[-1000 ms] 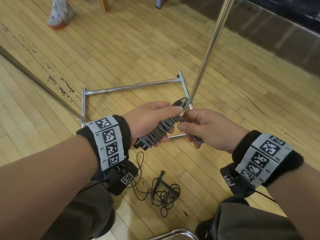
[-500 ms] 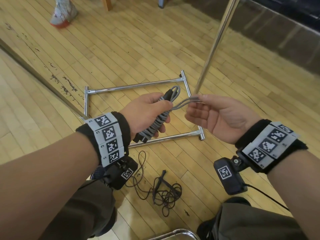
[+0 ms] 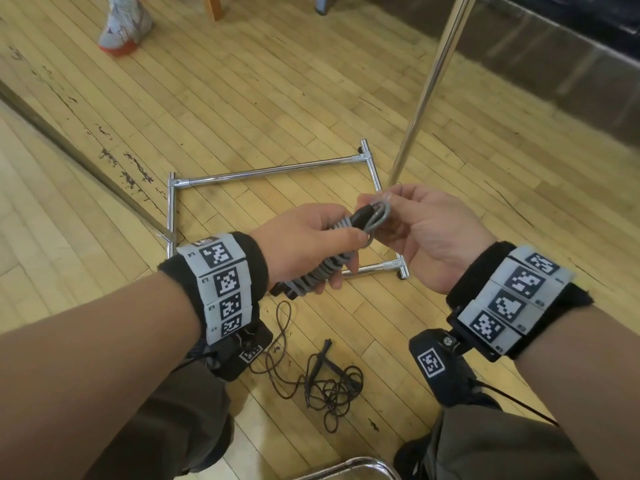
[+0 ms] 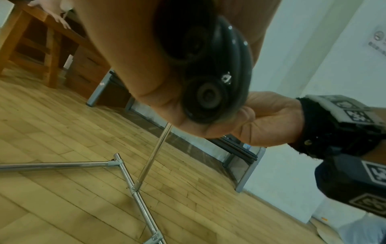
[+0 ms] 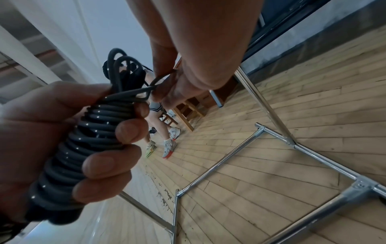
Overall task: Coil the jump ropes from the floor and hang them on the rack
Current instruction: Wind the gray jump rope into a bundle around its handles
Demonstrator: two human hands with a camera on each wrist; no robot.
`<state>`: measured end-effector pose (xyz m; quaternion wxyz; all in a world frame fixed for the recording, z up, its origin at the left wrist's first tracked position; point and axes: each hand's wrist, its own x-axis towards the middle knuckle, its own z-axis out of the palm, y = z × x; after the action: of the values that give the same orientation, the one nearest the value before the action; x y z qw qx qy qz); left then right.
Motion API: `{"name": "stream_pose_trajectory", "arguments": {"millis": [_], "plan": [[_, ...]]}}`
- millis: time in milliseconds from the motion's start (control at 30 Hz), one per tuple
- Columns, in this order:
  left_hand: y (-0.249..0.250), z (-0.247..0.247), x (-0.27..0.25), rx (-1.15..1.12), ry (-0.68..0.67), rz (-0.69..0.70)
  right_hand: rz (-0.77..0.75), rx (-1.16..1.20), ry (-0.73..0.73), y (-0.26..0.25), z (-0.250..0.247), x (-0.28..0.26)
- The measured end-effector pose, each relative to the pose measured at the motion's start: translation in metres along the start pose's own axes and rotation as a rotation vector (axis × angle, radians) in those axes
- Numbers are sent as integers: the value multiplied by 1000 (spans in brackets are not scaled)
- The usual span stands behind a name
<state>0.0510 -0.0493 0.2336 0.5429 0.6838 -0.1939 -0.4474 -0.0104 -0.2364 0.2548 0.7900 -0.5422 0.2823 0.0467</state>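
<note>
- My left hand [image 3: 304, 244] is wrapped around the grey jump rope [image 3: 325, 268], fingers curled over the tight turns wound round its black handles [image 3: 363, 213], so the bundle sits firm in my palm, held in the air above the rack base [image 3: 273, 173].
- My right hand [image 3: 426, 233] pinches the last loop of cord [image 3: 379, 216] between thumb and fingertips, right at the top end of the bundle, just beside my left thumb.
- The step in hand, as I judge it, is securing that end loop so the coil cannot unwind before it goes on the rack.
- To do it well I should keep my left grip steady on the upper turns; if those fingers slacken, the springy cord will likely loosen from the top down.
- I should keep the loop short and under light tension, and tuck or seat it close against the handle ends, not out in free air.
- Some of the loop may be worth leaving open as something to hang by; that is a guess, since the hanging bar is not in view.
- The chrome upright pole [image 3: 426, 95] stands just behind my hands, so the rack is close by.
- A thin black jump rope [image 3: 329, 379] lies tangled on the wooden floor [image 3: 242, 98] near my knees, not yet coiled; that one comes after.
</note>
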Motion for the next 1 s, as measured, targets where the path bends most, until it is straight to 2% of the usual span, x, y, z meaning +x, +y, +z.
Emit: {"name": "stream_pose_trajectory", "arguments": {"millis": [167,400,633,1000], "plan": [[2,6,-1,213,-9,-12,-11,-58,-21,-1,0,-5],[8,8,1,339,127,11,-17,-67,-85,-2,-3,-4],[8,10,3,271,194,40,-52,13,53,0,-6,-4],[5,6,4,191,323,56,-219,-270,69,0,-6,-7]]}}
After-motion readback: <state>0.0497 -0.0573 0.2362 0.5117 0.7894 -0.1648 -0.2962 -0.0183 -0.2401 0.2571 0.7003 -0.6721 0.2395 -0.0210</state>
